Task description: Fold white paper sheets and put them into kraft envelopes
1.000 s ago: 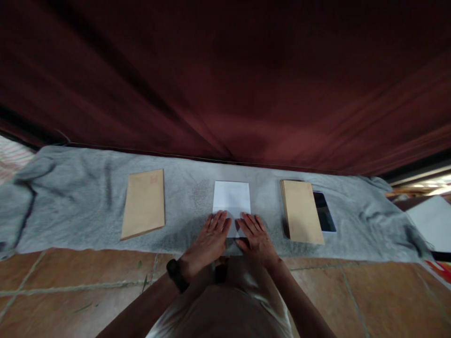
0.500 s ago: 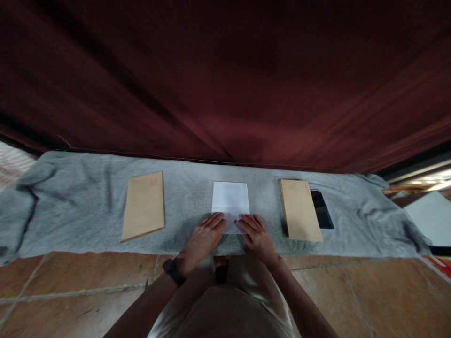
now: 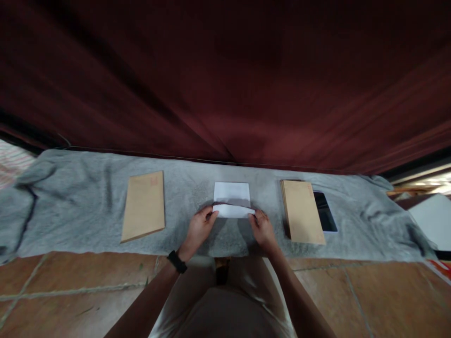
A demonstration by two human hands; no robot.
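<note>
Maroon curtain cloth (image 3: 225,80) hangs over the grey towel (image 3: 70,206) where I am folding a white sheet of paper (image 3: 231,199).

Going down in size: the towel lies along the tiled floor (image 3: 70,286), with one tan envelope (image 3: 143,205) to my left, a stack of tan envelopes (image 3: 302,211) to my right, and a dark phone (image 3: 324,211) tucked just beside that stack. A second ago both palms lay flat on the sheet's near half; now my left hand (image 3: 198,227) and right hand (image 3: 263,229) each pinch a near corner between thumb and fingers, and that edge is lifted and curled toward the far edge. The paper sits mid-towel, between the envelopes, its fold begun but not creased.
</note>
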